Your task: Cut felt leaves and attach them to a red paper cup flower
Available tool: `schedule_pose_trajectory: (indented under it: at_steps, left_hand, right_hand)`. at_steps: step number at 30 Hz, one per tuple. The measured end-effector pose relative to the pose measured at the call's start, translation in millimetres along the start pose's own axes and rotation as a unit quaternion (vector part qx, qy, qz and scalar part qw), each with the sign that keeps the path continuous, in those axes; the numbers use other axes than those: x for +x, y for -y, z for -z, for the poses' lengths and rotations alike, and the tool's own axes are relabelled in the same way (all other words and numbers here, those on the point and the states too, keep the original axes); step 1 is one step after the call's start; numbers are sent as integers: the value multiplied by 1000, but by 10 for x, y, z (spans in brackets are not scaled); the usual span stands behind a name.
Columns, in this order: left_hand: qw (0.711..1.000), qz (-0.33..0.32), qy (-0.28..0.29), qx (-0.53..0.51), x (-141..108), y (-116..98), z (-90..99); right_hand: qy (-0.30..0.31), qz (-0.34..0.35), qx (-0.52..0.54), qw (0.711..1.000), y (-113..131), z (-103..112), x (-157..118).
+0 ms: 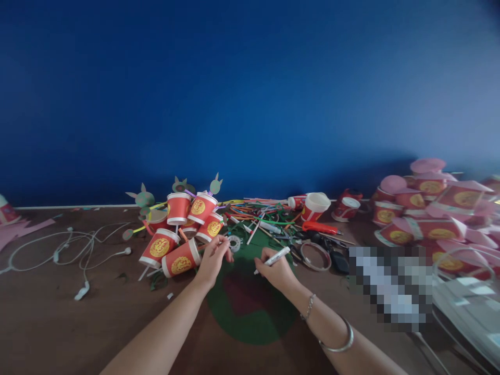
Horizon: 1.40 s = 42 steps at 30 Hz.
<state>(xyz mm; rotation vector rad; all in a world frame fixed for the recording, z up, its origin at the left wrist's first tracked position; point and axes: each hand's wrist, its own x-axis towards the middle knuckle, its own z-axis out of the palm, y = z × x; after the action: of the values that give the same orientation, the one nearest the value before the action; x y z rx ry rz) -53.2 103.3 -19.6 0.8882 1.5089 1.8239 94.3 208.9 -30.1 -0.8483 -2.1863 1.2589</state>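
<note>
In my right hand (276, 272) is a white marker (280, 254), its lower end slanting down to the left. The fingers are closed around it. My left hand (213, 260) is raised to the left, its thumb and fingers drawn together; whether something small is pinched between them is hard to see. Just beyond those fingertips sits a clear tape roll (235, 243). Below both hands lies a round green sheet (222, 320) on the brown table, with a dark red patch (242, 294) on it.
Red paper cups (159, 247) with green paper animal heads (144, 198) are heaped on the left. Coloured straws (253, 211), a red-handled tool (320, 228) and a tape ring (315, 256) lie behind. Pink-trimmed cups (441, 229) pile up right; white cables (91, 242) sprawl left.
</note>
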Motion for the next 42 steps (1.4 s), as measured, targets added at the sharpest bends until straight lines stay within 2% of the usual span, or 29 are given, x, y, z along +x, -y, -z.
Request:
schedule_pose_trajectory:
  at_steps: [6,19,31,42]
  left_hand:
    - [1000,5,0,-9,-5,-1,-4]
    - [1000,5,5,-11,-4,-9,0]
    - [1000,7,0,-21,-7,-5,-6]
    - [1000,0,0,-28,-13,-33,-13]
  right_hand:
    - [4,6,-15,1000,0,2,-3]
    - [-32,23,-13,999,-4,-8,9]
    - [-24,8,2,1000,8,6,4]
    - [1,29,-33,999,-1,0,-7]
